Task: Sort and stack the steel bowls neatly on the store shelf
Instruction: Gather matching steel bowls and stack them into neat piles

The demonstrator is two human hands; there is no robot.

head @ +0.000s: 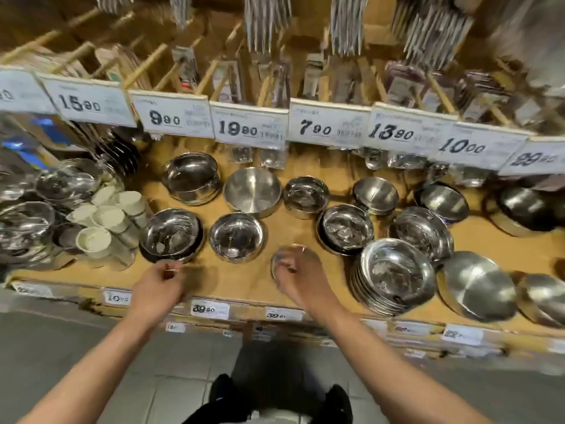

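Head view, looking down on a store's tan wooden shelf (244, 289) where shiny round steel bowls stand in loose rows beneath a line of white price cards (247, 128). The landmark is the single shiny steel bowl at front centre (237, 235). Just in front of it and to its right, the person's right hand (298, 275) curls round a small blurred steel bowl (279, 261), held low over the boards, probably on its way to a matching stack. To the front-left of the centre bowl, the left hand (159, 284) has its fingers bent at the near rim of a mirror-bright steel bowl on a dark base (171, 234); whether it pinches that rim or only touches it cannot be told through the blur.

Right of the centre bowl, a tall tilted stack of nested steel bowls (394, 276) leans toward the aisle, suggesting that sizes are being gathered there, while bowls behind the centre bowl stand singly or in short stacks, seemingly awaiting sorting. Left of the centre bowl, cream-coloured cups (104, 221) lie on their sides in a heap.

Motion smears the held bowl, so its size and tilt are unclear. The bowls at the far right are cut off by the frame, and the hanging packets behind the cards are too blurred to identify.
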